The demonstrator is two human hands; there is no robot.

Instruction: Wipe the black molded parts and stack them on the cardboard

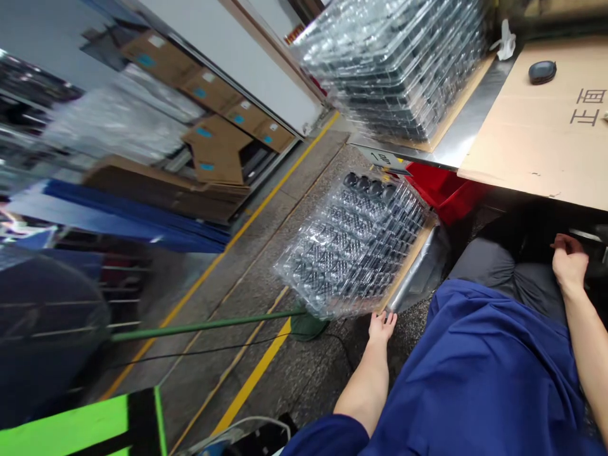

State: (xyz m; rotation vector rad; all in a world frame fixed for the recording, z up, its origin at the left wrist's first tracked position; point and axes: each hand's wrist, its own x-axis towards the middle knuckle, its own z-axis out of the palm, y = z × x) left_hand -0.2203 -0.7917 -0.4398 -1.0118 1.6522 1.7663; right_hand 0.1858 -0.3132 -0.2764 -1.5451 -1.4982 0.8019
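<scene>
My left hand has its fingers apart at the lower corner of a low stack of clear plastic trays with dark round parts in them. The fingertips meet the edge of the brown board under that stack. Off to the right, my right hand hangs beside my leg below the table edge, its fingers curled; whatever may be inside them is hidden.
A taller stack of clear trays stands on the metal table. A dark oval part lies on cardboard. Below are a red bin and a green pole. Cardboard boxes stand at the left.
</scene>
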